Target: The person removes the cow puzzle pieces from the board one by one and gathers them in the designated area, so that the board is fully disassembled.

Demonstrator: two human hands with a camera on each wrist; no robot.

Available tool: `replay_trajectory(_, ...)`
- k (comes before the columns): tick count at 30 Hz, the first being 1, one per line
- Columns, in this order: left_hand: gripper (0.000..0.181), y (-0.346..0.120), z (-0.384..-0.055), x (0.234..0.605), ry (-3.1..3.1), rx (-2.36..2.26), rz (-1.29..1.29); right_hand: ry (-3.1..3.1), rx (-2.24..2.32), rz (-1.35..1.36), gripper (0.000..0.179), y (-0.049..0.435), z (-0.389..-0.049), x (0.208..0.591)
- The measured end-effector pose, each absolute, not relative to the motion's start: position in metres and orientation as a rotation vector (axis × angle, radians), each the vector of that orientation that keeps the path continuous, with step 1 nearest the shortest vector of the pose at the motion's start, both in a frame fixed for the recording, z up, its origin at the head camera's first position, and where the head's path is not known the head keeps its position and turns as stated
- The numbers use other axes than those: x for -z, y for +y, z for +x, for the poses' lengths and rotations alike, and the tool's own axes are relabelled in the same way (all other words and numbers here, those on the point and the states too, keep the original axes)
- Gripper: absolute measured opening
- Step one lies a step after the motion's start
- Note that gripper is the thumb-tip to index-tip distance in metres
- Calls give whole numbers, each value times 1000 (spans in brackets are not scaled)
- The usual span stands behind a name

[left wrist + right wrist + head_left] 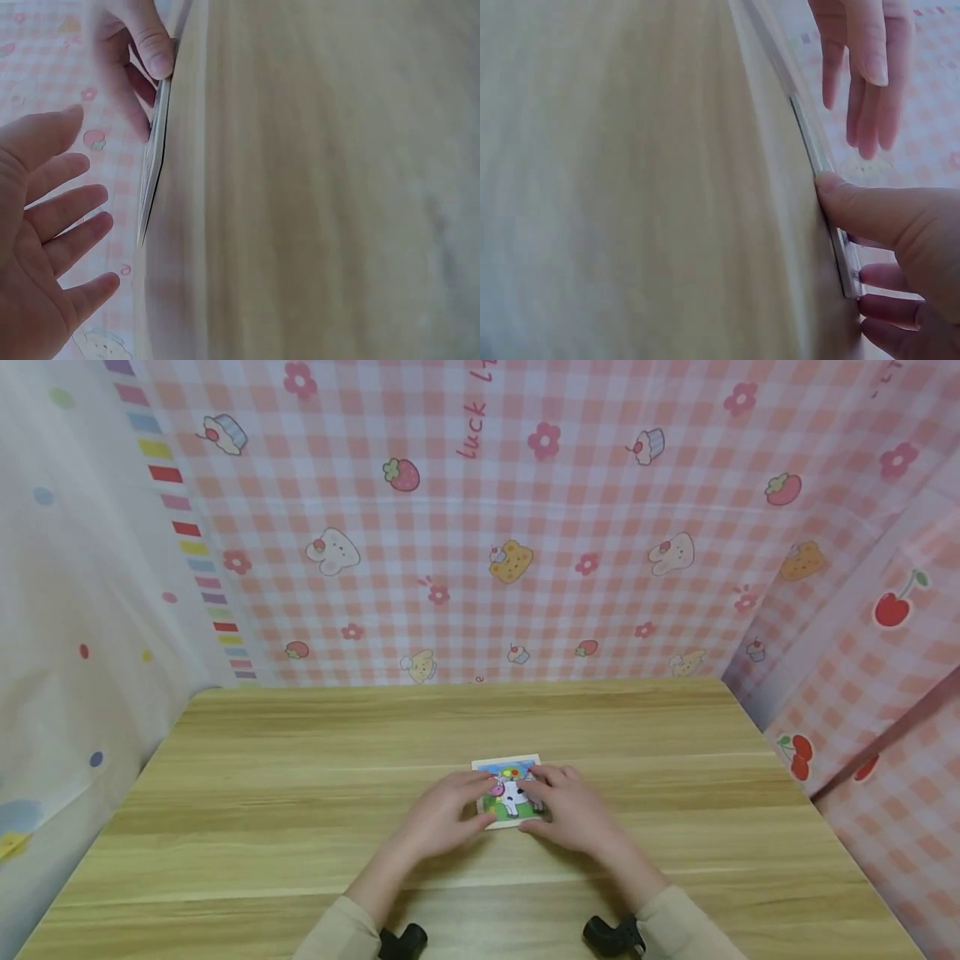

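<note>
A small square picture puzzle (513, 814) of a white cow on green grass, with a pale border, lies flat at mid-table. My left hand (447, 812) hovers at its left side, fingers spread and relaxed; in the left wrist view this hand (34, 247) stands apart from the thin board (152, 176). My right hand (573, 810) holds the puzzle's right side. The right wrist view shows the right thumb (847, 202) on the near edge, with the other fingers round the right end of the board (841, 262). Both hands cover parts of the picture.
The wood-grain table (300, 827) extends around the puzzle on all sides. A pink checked cloth (465, 510) hangs behind the table's back edge, with more cloth (900, 718) on the right and a dotted white one (67, 610) on the left. Black wrist devices (405, 942) show near both cuffs.
</note>
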State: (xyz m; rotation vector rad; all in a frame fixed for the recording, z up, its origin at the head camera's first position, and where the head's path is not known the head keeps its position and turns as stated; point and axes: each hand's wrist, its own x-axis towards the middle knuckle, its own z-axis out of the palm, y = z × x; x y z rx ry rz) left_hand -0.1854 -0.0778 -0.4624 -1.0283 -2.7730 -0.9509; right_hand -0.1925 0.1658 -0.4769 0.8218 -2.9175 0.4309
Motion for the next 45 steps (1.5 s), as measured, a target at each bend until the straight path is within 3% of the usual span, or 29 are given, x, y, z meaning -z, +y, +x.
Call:
replay_trajectory(14, 41, -107, -189, 473, -2785, 1089, -981, -2869, -500, 864, 61, 141, -191, 478)
replay_trajectory(20, 41, -110, -189, 480, -2761, 1354, -878, -2869, -629, 835, 60, 142, -192, 472)
replay_trajectory(25, 39, -109, -187, 483, -2723, 1572, -711, -2848, -724, 834, 55, 143, -202, 465)
replay_trajectory(35, 40, -105, -184, 486, -2679, 1575, -618, -2825, -791, 976, 46, 135, -225, 457)
replay_trajectory(45, 42, -108, -187, 489, -2688, 1355, -796, -2852, -780, 1077, 40, 125, -247, 456)
